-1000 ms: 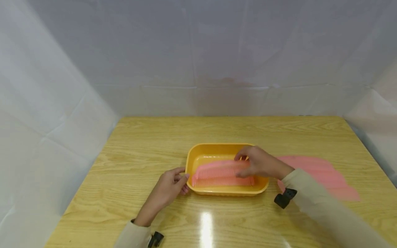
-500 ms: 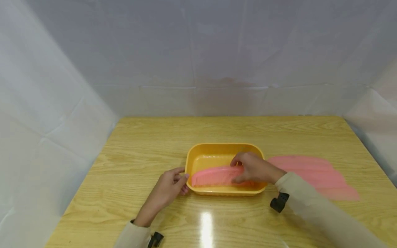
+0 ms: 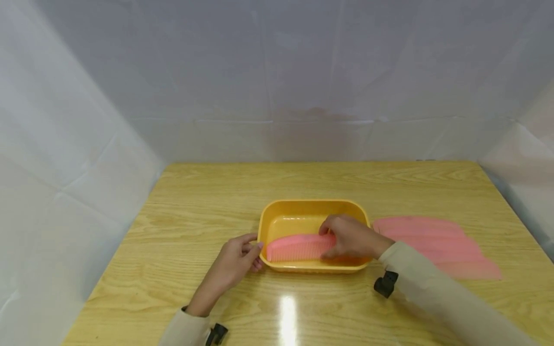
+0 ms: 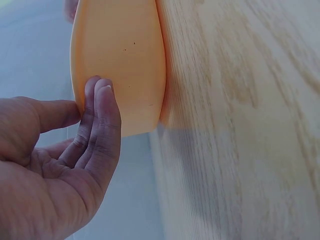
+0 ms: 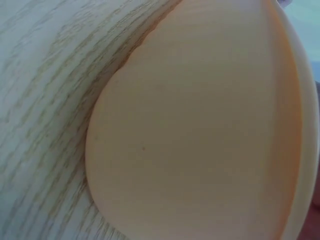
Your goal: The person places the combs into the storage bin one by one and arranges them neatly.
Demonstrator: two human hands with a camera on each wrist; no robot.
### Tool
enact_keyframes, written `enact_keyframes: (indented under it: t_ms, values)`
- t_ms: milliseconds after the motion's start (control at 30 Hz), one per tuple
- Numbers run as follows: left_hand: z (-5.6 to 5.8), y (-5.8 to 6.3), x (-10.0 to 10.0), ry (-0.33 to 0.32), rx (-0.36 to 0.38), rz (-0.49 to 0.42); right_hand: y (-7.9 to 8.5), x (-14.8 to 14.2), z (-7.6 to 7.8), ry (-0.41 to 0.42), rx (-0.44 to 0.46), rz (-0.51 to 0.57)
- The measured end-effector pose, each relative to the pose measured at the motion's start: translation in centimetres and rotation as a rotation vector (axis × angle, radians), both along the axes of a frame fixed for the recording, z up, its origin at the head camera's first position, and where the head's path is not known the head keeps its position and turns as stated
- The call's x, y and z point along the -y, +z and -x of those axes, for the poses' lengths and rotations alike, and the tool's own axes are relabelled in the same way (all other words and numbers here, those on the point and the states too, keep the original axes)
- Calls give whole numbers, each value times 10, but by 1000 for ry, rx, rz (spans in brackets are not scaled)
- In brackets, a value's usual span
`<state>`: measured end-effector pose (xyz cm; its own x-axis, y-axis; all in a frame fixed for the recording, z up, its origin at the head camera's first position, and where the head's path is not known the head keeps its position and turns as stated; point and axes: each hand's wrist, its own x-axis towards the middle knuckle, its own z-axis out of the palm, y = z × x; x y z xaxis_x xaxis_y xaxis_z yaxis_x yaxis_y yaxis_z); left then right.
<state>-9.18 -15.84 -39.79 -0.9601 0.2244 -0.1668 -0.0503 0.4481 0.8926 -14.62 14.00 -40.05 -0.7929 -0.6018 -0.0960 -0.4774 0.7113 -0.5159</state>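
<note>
A yellow plastic basin point(image 3: 298, 211) with rounded corners stands on the wooden table. Along its near side inside lies a pink comb point(image 3: 298, 247), curved back away from me and teeth toward me. My right hand point(image 3: 352, 236) reaches over the basin's right end and grips the comb's right part between thumb and fingers, covering that end. At the left end, my left hand point(image 3: 235, 262) pinches the basin's rim. In the left wrist view, fingers point(image 4: 106, 102) lie by the outer wall. The right wrist view is mostly filled by the basin's outer wall point(image 5: 200, 125).
Right of the basin, partly behind the right forearm, lies a pink patch of overlapping flat shapes point(image 3: 433, 235), its detail blurred. The wooden table point(image 3: 207, 192) is bordered by pale sheeting point(image 3: 303, 72) at the back and sides. Both wrists carry a small black device point(image 3: 385, 283).
My right hand has moved slightly left and down into the basin with the comb, which has settled lower toward the near wall. The left hand stays at the rim.
</note>
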Motion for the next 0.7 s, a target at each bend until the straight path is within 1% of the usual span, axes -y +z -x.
enact_keyframes:
  t_ms: [167,300,367,567,700]
  values:
    - [1,-1,-1,3,-2,-1,-1,1,-1,5,-22,-11]
    - [1,-1,-1,2,-3,0,0,0,-2,26,-51,-10]
    - [1,-1,-1,0,-3,-1,2,-1,-2,27,-45,-11]
    - [1,-1,-1,8,6,2,16,-11,-1,-32,35,22]
    - [1,0,-1,13,4,6,26,-24,2,-45,20,65]
